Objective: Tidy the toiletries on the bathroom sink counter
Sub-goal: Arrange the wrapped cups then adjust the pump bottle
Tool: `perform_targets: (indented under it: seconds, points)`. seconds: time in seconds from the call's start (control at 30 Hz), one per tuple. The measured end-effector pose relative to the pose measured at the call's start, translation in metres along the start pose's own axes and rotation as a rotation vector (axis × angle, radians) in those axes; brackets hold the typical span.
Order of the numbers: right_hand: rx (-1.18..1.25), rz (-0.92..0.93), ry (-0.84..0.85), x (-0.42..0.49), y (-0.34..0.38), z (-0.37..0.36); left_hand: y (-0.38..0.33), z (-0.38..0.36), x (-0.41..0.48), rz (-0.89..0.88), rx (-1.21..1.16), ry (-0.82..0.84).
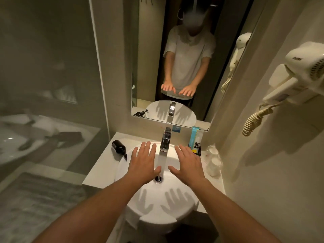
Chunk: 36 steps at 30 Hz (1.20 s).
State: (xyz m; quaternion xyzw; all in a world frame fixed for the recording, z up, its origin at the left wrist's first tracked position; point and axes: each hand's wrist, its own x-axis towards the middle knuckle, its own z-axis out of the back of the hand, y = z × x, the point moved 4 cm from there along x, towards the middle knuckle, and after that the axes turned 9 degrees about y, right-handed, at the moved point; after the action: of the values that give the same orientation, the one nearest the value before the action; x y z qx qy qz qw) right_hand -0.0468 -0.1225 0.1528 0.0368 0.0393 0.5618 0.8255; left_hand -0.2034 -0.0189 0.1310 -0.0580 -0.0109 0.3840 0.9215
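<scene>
2 empty hands: left (142, 162), right (188, 164), over sink (175, 214); bottle (119, 147) toppled.

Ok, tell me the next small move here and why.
Probably reach the left hand over to the black pump bottle and stand it upright. It lies tipped on its side on the counter left of the sink, while the packets in the holder on the right already stand up. Both hands hover open and empty over the basin, and the left is nearer.
</scene>
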Motion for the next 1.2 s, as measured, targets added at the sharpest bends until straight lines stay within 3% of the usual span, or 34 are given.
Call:
perform_targets:
  seconds: [0.33,0.63,1.2]
  points:
    - [-0.009,0.238,0.029,0.068,0.106,-0.011,0.119,0.004,-0.006,0.202,-0.003,0.042]
    - [-0.008,0.257,0.182,0.137,0.154,-0.05,0.204,-0.018,0.016,0.259,-0.039,0.183]
    - [-0.042,0.276,0.459,0.242,0.171,-0.102,0.266,-0.076,0.112,0.07,-0.128,0.299]
